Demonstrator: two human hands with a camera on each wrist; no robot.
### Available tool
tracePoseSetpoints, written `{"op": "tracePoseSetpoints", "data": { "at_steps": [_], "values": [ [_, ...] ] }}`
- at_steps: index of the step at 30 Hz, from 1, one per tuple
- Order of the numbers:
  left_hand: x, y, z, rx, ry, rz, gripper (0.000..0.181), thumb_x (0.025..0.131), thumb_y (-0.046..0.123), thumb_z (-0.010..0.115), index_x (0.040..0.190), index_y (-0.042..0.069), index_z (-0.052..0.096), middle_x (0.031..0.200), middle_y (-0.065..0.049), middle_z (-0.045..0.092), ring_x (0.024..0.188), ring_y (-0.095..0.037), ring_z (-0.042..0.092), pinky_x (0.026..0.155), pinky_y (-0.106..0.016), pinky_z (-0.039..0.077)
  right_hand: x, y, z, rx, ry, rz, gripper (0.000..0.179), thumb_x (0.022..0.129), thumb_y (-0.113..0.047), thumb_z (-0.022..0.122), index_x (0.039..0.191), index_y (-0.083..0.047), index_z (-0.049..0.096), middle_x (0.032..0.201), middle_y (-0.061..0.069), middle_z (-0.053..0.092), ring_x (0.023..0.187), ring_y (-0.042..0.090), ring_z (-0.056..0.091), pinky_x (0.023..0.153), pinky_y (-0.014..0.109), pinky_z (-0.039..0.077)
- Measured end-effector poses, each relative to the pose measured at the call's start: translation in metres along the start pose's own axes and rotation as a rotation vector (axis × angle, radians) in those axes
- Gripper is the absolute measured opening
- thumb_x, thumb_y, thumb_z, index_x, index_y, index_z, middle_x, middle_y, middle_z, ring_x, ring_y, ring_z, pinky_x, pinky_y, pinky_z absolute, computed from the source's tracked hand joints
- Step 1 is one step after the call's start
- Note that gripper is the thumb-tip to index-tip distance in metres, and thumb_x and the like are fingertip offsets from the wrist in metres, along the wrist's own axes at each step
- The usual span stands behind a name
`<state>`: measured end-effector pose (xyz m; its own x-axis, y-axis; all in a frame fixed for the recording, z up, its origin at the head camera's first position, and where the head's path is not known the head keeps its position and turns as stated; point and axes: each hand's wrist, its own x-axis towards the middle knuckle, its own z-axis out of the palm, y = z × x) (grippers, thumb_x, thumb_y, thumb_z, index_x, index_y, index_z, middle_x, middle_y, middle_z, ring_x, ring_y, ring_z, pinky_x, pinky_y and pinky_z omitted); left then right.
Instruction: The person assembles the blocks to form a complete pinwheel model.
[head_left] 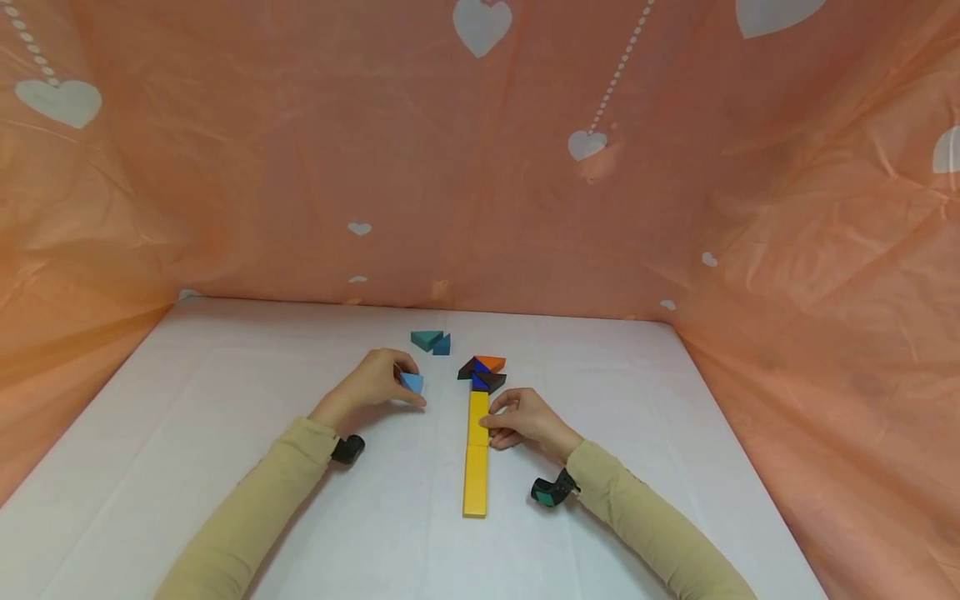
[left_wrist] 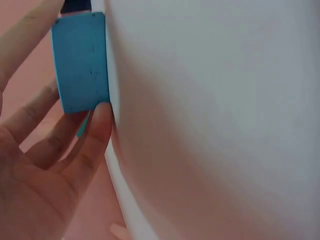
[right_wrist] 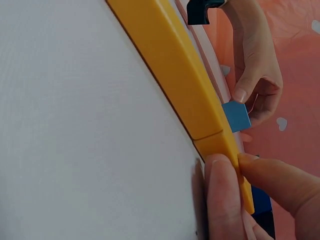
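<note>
My left hand [head_left: 378,379] holds a light blue triangular block [head_left: 412,382] between thumb and fingers, to the left of a column of blocks. In the left wrist view, one rectangular face of this light blue block [left_wrist: 81,62] shows. Two long yellow blocks lie end to end, the far yellow block [head_left: 477,412] touching the near yellow block [head_left: 476,483]. My right hand [head_left: 528,421] is at the far one's right edge. The right wrist view shows the thumb [right_wrist: 250,162] on that block's top and a finger [right_wrist: 222,187] against its side.
Beyond the yellow blocks lie dark blue blocks [head_left: 478,382], two dark brown triangles [head_left: 492,380] and an orange triangle [head_left: 491,363]. A green triangle [head_left: 426,339] and a blue triangle [head_left: 442,345] lie farther back. An orange curtain [head_left: 375,150] stands behind the white tabletop [head_left: 247,367].
</note>
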<state>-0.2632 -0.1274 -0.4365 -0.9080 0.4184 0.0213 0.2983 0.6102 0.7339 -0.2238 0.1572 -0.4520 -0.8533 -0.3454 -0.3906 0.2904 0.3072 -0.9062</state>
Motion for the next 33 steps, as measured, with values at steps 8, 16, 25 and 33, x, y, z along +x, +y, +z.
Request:
{"op": "tracePoseSetpoints", "data": {
  "at_steps": [8, 16, 25, 33],
  "values": [
    [-0.001, 0.002, -0.001, -0.033, -0.025, 0.037, 0.045, 0.07, 0.012, 0.086, 0.108, 0.0, 0.066, 0.101, -0.009, 0.062, 0.088, -0.023, 0.057, 0.081, -0.034, 0.053, -0.001, 0.0, 0.001, 0.009, 0.0, 0.001, 0.035, 0.082, -0.014, 0.077, 0.105, 0.004, 0.057, 0.07, 0.016, 0.067, 0.057, 0.02, 0.067, 0.058, 0.03, 0.057],
    [-0.005, -0.005, -0.007, -0.154, -0.094, 0.062, 0.062, 0.076, -0.007, 0.076, 0.132, -0.006, 0.051, 0.13, -0.022, 0.053, 0.115, -0.036, 0.055, 0.091, -0.038, 0.05, 0.001, 0.0, 0.0, 0.014, 0.002, 0.01, 0.037, 0.081, -0.015, 0.078, 0.105, 0.003, 0.058, 0.072, 0.018, 0.068, 0.058, 0.021, 0.068, 0.059, 0.031, 0.057],
    [-0.01, -0.012, -0.007, -0.12, -0.032, 0.093, 0.049, 0.078, -0.004, 0.076, 0.123, -0.008, 0.058, 0.12, -0.021, 0.062, 0.107, -0.033, 0.06, 0.09, -0.043, 0.051, 0.0, -0.001, 0.001, 0.008, 0.005, 0.011, 0.037, 0.081, -0.016, 0.078, 0.105, 0.003, 0.058, 0.072, 0.018, 0.068, 0.058, 0.021, 0.068, 0.058, 0.031, 0.057],
    [-0.01, -0.009, -0.004, -0.112, 0.046, 0.043, 0.041, 0.072, 0.005, 0.084, 0.108, -0.005, 0.067, 0.1, -0.013, 0.068, 0.088, -0.025, 0.063, 0.08, -0.038, 0.054, -0.001, -0.001, 0.0, 0.01, 0.003, 0.008, 0.038, 0.08, -0.017, 0.078, 0.105, 0.003, 0.058, 0.072, 0.018, 0.068, 0.058, 0.021, 0.068, 0.059, 0.031, 0.057]
  ]
}}
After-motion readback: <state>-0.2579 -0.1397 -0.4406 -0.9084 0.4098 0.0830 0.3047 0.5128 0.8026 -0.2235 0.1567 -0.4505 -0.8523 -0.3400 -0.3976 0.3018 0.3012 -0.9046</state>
